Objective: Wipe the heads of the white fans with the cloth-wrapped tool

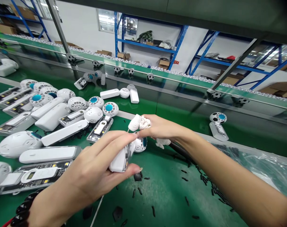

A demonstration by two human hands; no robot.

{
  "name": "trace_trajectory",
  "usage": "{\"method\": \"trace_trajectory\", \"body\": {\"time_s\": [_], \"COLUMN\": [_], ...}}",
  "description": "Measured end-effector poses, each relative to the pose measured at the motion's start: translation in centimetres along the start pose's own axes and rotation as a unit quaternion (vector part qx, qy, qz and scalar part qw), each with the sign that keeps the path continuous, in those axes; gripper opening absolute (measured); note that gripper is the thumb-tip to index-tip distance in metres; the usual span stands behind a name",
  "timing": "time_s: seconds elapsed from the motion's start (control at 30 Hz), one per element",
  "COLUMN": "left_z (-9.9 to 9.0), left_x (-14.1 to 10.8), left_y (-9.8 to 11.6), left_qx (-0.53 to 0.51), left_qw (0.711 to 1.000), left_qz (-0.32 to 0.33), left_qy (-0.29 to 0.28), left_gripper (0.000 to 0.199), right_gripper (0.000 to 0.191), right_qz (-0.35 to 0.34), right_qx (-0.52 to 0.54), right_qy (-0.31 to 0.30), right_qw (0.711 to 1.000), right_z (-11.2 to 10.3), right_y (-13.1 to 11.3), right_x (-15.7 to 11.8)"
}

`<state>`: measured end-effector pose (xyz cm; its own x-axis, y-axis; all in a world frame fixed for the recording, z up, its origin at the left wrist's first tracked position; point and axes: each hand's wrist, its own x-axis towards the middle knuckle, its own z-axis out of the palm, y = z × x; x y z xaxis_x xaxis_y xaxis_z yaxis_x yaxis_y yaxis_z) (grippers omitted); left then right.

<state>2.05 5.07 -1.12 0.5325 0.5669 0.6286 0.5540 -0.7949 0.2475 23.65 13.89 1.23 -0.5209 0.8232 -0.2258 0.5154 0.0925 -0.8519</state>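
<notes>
My left hand is closed around a small white handheld fan with a clear-edged handle, tilted over the green bench. The fan's round head, with a blue centre, points away from me and is partly hidden. My right hand is bent over that head, its fingers curled and some tips wrapped in white covers. What the right fingers pinch is hidden. A dark, long thing lies under the right wrist; I cannot tell whether the hand touches it.
Several similar fans are heaped on the left. Small black strips are scattered across the green bench. A clear plastic bag lies at right. Beyond runs a green conveyor carrying a fan with a football-patterned head.
</notes>
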Motion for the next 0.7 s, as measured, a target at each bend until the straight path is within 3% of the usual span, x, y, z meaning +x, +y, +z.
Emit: {"method": "trace_trajectory", "body": {"time_s": [0.1,0.4,0.7], "left_z": [0.0,-0.1,0.0], "left_x": [-0.2,-0.1,0.2], "left_y": [0.1,0.2,0.2], "left_qx": [0.004,0.003,-0.001], "left_qw": [1.000,1.000,1.000], "left_qz": [0.001,0.014,0.021], "left_qy": [0.003,-0.002,0.017], "left_gripper": [0.049,0.045,0.044], "right_gripper": [0.021,0.031,0.033], "right_qz": [0.014,0.008,0.039], "right_qx": [-0.005,-0.105,-0.057], "right_qy": [0.006,0.086,0.105], "right_qw": [1.000,0.991,0.992], "right_z": [0.2,0.9,2.0], "right_y": [-0.4,-0.5,-1.0], "right_x": [0.3,-0.1,-0.8]}}
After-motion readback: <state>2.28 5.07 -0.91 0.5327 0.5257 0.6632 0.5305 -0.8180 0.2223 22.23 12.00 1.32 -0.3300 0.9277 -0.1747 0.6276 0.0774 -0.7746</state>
